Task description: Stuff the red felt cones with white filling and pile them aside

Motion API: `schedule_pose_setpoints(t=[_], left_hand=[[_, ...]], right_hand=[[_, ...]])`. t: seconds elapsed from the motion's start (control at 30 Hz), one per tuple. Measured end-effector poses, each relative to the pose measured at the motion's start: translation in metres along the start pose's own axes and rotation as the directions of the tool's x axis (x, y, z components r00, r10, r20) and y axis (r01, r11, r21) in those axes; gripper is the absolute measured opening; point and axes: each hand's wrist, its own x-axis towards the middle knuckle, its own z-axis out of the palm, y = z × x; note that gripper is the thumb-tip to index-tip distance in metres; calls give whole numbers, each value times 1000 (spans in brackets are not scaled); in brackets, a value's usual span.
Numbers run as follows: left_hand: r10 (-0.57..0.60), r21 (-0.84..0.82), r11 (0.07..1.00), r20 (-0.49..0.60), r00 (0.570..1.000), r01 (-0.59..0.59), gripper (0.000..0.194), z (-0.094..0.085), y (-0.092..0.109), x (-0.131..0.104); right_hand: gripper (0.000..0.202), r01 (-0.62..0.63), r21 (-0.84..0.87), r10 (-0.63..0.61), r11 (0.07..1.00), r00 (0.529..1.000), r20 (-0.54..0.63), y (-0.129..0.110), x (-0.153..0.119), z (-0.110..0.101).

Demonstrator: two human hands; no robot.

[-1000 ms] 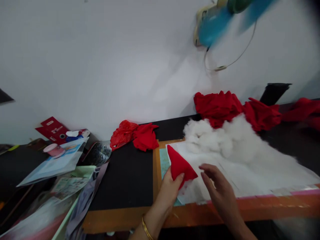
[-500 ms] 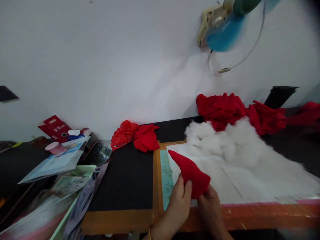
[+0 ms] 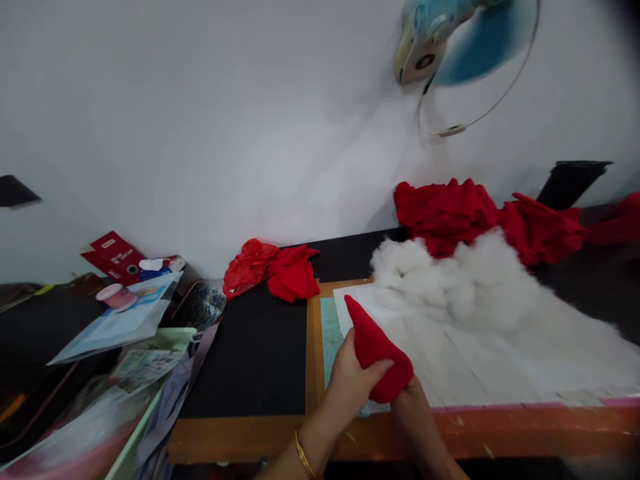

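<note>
Red cone (image 3: 374,345) in both hands, tip to the wall (image 3: 200,133)

The left hand (image 3: 350,385) is closed round the cone's middle, thumb across the near face; the right hand (image 3: 414,405) is up against the wide end, its fingers hidden, so I cannot tell whether they grip, push or reach inside; the hands are close together, with the cone between them, held over the near left part of the white sheet (image 3: 470,377), by the front edge of the table (image 3: 245,360).

A hard squeeze from the left hand could crease the cone at its middle; too strong a push from the right could bulge the wide end or strain its edge; a loose left hold might let it twist or slip; farther out, the fluff (image 3: 445,277) lies loose on the sheet, and the fan (image 3: 475,50), its blades blurred as if turning, might stir it if the draught reached that low.

The cone's narrow tip points away from the person and to the left; the wide end faces back toward the right hand; its long axis runs aslant, from far left to near right, with a slight bend toward the tip; how steeply it tilts above the sheet, I cannot tell.
</note>
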Motion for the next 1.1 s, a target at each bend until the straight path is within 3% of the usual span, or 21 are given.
schedule_pose_setpoints(t=[0.07,0.17,0.27,0.33,0.43,0.5,0.57,0.67,0.73,0.83,0.97,1.1], left_hand=[[0,33,999,2,1000,0,48,4,-2,-2],[-28,-62,998,74,997,32,44,4,-1,-4],[-59,-106,992,79,995,67,50,-4,7,-3],[-85,-92,992,50,995,90,56,-10,14,-3],[-96,-133,987,-17,995,93,58,-14,23,-3],[-66,-129,990,-102,993,53,58,-14,27,-3],[-21,-70,997,-154,988,10,56,-15,30,-1],[116,90,990,-117,986,-106,57,-24,33,7],[203,235,952,-12,979,-195,67,-38,32,17],[156,449,871,131,979,-199,87,-62,24,33],[110,628,765,93,990,-144,86,-80,11,41],[216,658,731,31,976,-183,85,-67,11,33]], right_hand=[[34,2,8,-2,1000,1000,18,7,0,-1],[35,22,-15,-21,1000,999,42,5,0,-6],[28,166,-127,-170,978,985,-20,-6,3,-13],[24,327,-277,-354,903,934,-52,-13,6,-15],[30,532,-474,-563,701,821,89,-13,7,-6],[39,624,-531,-624,574,753,211,-9,6,4],[48,660,-569,-627,491,721,295,-4,2,12],[52,640,-639,-573,428,738,355,-1,-7,11],[49,612,-678,-560,408,754,344,0,-13,1],[41,554,-710,-570,434,779,260,-1,-21,-21],[34,484,-703,-552,521,819,155,-4,-27,-42],[34,474,-677,-528,563,837,147,-7,-26,-44]])
